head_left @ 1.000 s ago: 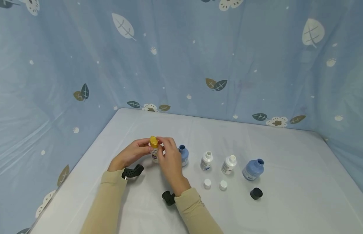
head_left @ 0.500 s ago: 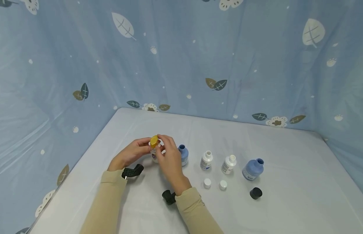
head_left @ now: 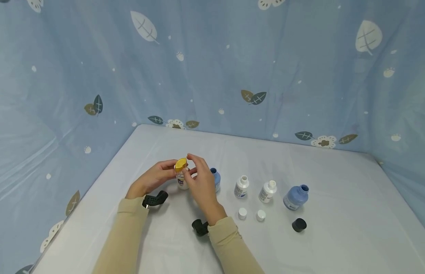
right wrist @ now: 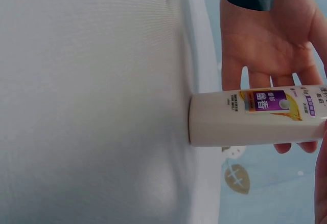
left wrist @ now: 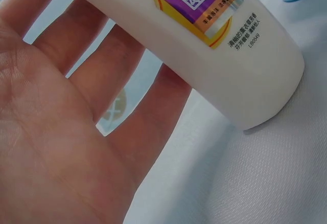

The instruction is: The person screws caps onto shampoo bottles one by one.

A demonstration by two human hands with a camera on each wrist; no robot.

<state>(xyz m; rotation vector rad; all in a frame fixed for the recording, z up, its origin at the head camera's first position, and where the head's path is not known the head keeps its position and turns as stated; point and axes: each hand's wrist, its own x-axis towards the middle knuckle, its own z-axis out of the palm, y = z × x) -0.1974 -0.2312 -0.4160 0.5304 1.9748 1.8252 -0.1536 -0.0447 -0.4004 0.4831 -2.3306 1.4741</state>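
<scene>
In the head view a white bottle (head_left: 181,182) with a yellow cap (head_left: 180,164) stands upright at the left of the table. My left hand (head_left: 153,179) holds it below the cap from the left side. From the right, my right hand (head_left: 202,186) has thumb and index finger at the cap's edge, pinching it. Purple and orange label print shows on the bottle (right wrist: 214,119) in the right wrist view, with its base at the table. The left wrist view shows my left fingers (left wrist: 110,65) behind the bottle.
Right of the hands stand an uncapped blue bottle (head_left: 217,179), two small white bottles (head_left: 241,187) without caps and another blue bottle (head_left: 296,198). In front lie two white caps (head_left: 242,213) and a black cap (head_left: 299,225). A patterned curtain surrounds the white table.
The yellow cap has turned on the bottle, showing a broader top. My right hand has shifted slightly right, its index finger a little higher. The left hand keeps its hold.
</scene>
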